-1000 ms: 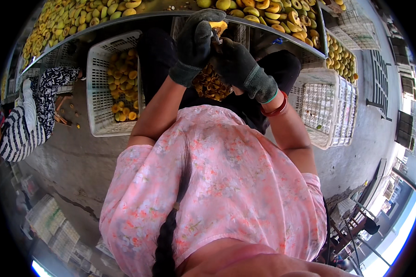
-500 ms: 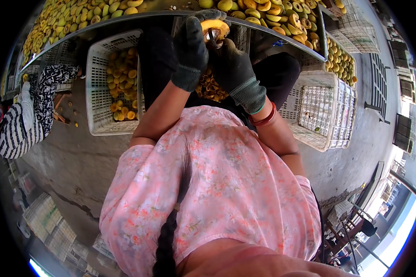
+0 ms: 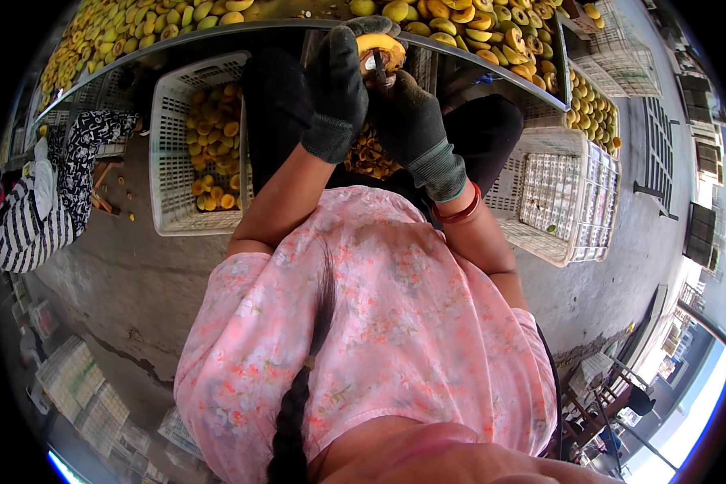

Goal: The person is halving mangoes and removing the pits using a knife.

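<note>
Near the tabletop's front edge, my left hand, in a dark knit glove, is closed round a yellow mango half with its brown inner side turned toward me. My right hand, gloved the same way, grips a small knife. Its short metal blade rests against the brown middle of the fruit, while the handle is mostly hidden by my fingers. Beneath my wrists, cut mango pieces lie between my knees.
A metal-edged table spans the far side, heaped with green and yellow mangoes. White plastic crates stand left, holding mango pieces, and right. Another person in striped clothes sits far left.
Both my hands have shifted slightly, and the mango half has moved a little to the right. The knife blade has changed its angle in the fruit's middle.
</note>
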